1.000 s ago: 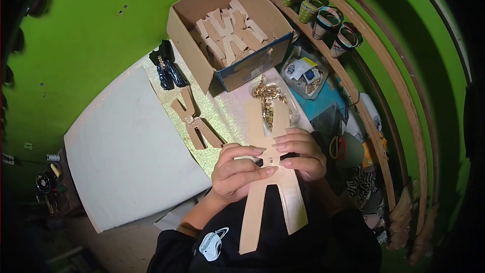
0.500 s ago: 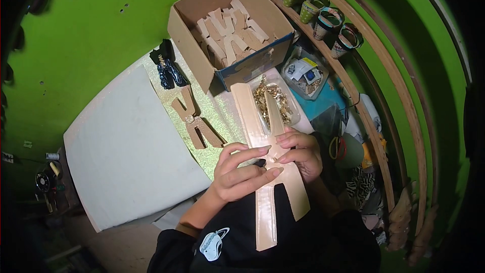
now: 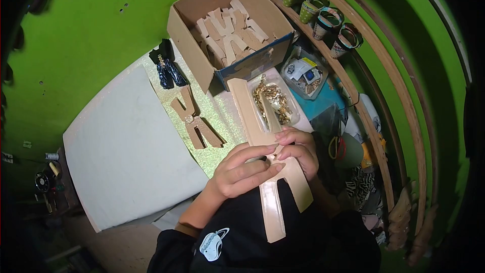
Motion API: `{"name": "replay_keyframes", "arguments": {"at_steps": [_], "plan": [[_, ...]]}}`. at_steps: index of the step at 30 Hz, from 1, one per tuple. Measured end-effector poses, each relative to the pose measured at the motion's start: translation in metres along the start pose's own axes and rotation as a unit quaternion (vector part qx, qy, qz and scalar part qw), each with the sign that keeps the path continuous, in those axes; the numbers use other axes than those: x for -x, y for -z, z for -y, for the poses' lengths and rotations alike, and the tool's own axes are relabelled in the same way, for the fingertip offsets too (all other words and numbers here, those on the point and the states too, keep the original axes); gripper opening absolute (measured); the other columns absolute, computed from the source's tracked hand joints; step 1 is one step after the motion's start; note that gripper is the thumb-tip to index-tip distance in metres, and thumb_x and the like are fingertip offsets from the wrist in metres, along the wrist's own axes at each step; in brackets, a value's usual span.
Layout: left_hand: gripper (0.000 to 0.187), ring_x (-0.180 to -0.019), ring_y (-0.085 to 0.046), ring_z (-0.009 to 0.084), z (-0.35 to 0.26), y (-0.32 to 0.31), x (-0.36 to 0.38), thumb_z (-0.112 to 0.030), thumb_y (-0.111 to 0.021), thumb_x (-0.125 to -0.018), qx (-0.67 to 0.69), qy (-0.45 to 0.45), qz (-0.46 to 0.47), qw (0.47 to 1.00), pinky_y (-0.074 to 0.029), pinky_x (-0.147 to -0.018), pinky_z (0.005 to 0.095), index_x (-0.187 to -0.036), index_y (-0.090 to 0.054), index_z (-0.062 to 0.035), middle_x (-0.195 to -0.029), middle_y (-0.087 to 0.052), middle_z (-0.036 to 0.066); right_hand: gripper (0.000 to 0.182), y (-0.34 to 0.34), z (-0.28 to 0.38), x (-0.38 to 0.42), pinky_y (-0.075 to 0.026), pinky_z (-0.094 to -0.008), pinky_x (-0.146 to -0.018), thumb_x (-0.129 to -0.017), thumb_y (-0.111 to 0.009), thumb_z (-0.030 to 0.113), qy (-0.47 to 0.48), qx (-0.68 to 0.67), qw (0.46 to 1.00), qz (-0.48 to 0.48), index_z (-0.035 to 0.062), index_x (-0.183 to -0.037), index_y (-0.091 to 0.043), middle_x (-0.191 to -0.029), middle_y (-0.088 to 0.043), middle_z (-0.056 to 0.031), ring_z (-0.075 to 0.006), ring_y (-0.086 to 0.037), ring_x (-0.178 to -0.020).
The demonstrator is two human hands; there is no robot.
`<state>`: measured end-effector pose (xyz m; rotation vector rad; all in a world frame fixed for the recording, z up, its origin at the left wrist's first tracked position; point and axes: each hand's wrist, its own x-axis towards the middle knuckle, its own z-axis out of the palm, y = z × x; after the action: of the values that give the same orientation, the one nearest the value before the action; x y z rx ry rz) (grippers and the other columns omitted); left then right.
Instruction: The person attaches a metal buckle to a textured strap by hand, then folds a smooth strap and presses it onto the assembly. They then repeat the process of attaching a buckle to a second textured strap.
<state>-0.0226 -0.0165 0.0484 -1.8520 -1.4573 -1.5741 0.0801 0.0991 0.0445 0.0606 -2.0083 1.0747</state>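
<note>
Both hands hold a beige, glossy X-shaped leather-like strap piece (image 3: 273, 212) in front of my dark shirt. My left hand (image 3: 245, 171) grips it from the left, fingers laid across its narrow middle. From the other side, my right hand (image 3: 299, 152) pinches the middle with thumb and fingers. A tiny thing seems to sit between the fingertips there, too small to make out. Just beyond lies a clear tray of gold-coloured metal pieces (image 3: 278, 98), partly covered by the strap's upper arms.
A cardboard box (image 3: 189, 55) at the back holds several cut X-shaped pieces (image 3: 232, 30). On the glittery surface lie a brown X-shaped strap (image 3: 194, 121) and a black-and-blue one (image 3: 166, 68). Left is a pale padded board (image 3: 131, 146). Small woven baskets (image 3: 323, 23) line a rail at right.
The strap piece has shifted slightly up and turned a little, its lower legs swinging right. Both hands stay on its middle, fingertips now closer together.
</note>
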Motion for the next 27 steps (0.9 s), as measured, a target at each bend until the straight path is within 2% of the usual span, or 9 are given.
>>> {"name": "replay_keyframes", "arguments": {"at_steps": [8, 14, 16, 17, 19, 20, 24, 26, 27], "plan": [[0.02, -0.09, -0.057, 0.0233, -0.001, 0.0, 0.0, -0.004, -0.064, -0.06, 0.023, 0.017, 0.014, 0.999, -0.046, -0.064, 0.0316, -0.081, -0.066, -0.0035, -0.08, -0.048, 0.004, 0.021, -0.001, -0.004, 0.002, -0.041, -0.0347, -0.08, -0.064, -0.066, 0.01, 0.004, -0.071, 0.997, -0.017, 0.0055, -0.08, -0.053, -0.092, -0.049, -0.0094, -0.0229, -0.052, -0.086], [0.018, -0.091, -0.056, 0.0235, 0.002, -0.004, 0.008, -0.003, -0.063, -0.062, 0.067, 0.053, -0.019, 0.996, -0.046, -0.065, 0.0304, -0.079, -0.067, -0.0038, -0.079, -0.048, 0.004, 0.016, 0.008, -0.004, -0.003, -0.042, -0.0353, -0.078, -0.068, -0.065, 0.007, -0.012, -0.166, 0.986, 0.022, 0.0045, -0.079, -0.054, -0.096, -0.048, -0.0116, -0.0244, -0.052, -0.089], [0.019, -0.088, -0.056, 0.0232, 0.004, 0.0, 0.007, -0.002, -0.065, -0.061, 0.116, 0.092, -0.014, 0.989, -0.047, -0.065, 0.0305, -0.079, -0.067, -0.0042, -0.079, -0.048, 0.003, 0.014, 0.021, -0.001, -0.005, -0.043, -0.0341, -0.079, -0.07, -0.06, 0.001, -0.146, -0.225, 0.963, 0.02, 0.0037, -0.082, -0.055, -0.096, -0.05, -0.0118, -0.0247, -0.053, -0.089], [0.019, -0.088, -0.056, 0.0232, 0.003, 0.001, 0.006, -0.002, -0.065, -0.061, 0.117, 0.093, -0.014, 0.989, -0.047, -0.065, 0.0305, -0.079, -0.067, -0.0042, -0.079, -0.048, 0.003, 0.014, 0.028, -0.001, -0.008, -0.043, -0.0341, -0.079, -0.07, -0.06, 0.001, -0.147, -0.224, 0.963, 0.019, 0.0037, -0.082, -0.055, -0.096, -0.05, -0.0118, -0.0247, -0.053, -0.089], [0.022, -0.084, -0.056, 0.0223, 0.002, 0.004, 0.003, -0.002, -0.067, -0.06, 0.054, 0.098, -0.007, 0.994, -0.048, -0.066, 0.0297, -0.081, -0.067, -0.0054, -0.079, -0.048, 0.002, 0.019, 0.041, 0.0, -0.025, -0.043, -0.0312, -0.079, -0.07, -0.054, -0.005, -0.094, -0.116, 0.972, 0.18, 0.0027, -0.088, -0.057, -0.095, -0.051, -0.0119, -0.0226, -0.054, -0.088], [0.024, -0.081, -0.055, 0.0207, 0.006, 0.004, 0.003, -0.003, -0.067, -0.058, 0.069, 0.088, 0.003, 0.994, -0.048, -0.067, 0.0285, -0.082, -0.067, -0.0065, -0.08, -0.048, 0.003, 0.023, 0.04, 0.003, -0.033, -0.044, -0.0293, -0.076, -0.07, -0.058, -0.004, -0.074, -0.1, 0.97, 0.209, 0.0034, -0.092, -0.058, -0.093, -0.053, -0.0111, -0.0206, -0.054, -0.086], [0.027, -0.081, -0.055, 0.0201, 0.006, 0.009, 0.004, -0.003, -0.067, -0.056, 0.045, 0.069, 0.044, 0.996, -0.048, -0.067, 0.0273, -0.082, -0.067, -0.0064, -0.08, -0.049, 0.003, 0.021, 0.035, 0.001, -0.039, -0.045, -0.0277, -0.071, -0.069, -0.062, -0.002, -0.054, -0.08, 0.969, 0.228, 0.0045, -0.089, -0.06, -0.092, -0.053, -0.01, -0.0192, -0.055, -0.084], [0.028, -0.079, -0.055, 0.0191, 0.005, 0.01, 0.005, -0.002, -0.067, -0.055, 0.029, 0.059, 0.042, 0.997, -0.048, -0.066, 0.0258, -0.082, -0.067, -0.0062, -0.081, -0.048, 0.003, 0.02, 0.034, 0.001, -0.041, -0.046, -0.0267, -0.069, -0.064, -0.067, 0.001, -0.112, -0.095, 0.961, 0.236, 0.0042, -0.083, -0.062, -0.091, -0.055, -0.0105, -0.0183, -0.056, -0.081], [0.028, -0.079, -0.055, 0.0191, 0.005, 0.011, 0.005, -0.002, -0.067, -0.055, 0.028, 0.058, 0.042, 0.997, -0.048, -0.066, 0.0258, -0.082, -0.067, -0.0062, -0.081, -0.048, 0.003, 0.02, 0.033, 0.002, -0.043, -0.046, -0.0267, -0.069, -0.064, -0.067, 0.001, -0.111, -0.096, 0.961, 0.235, 0.0042, -0.083, -0.062, -0.091, -0.055, -0.0105, -0.0183, -0.056, -0.081]]}}
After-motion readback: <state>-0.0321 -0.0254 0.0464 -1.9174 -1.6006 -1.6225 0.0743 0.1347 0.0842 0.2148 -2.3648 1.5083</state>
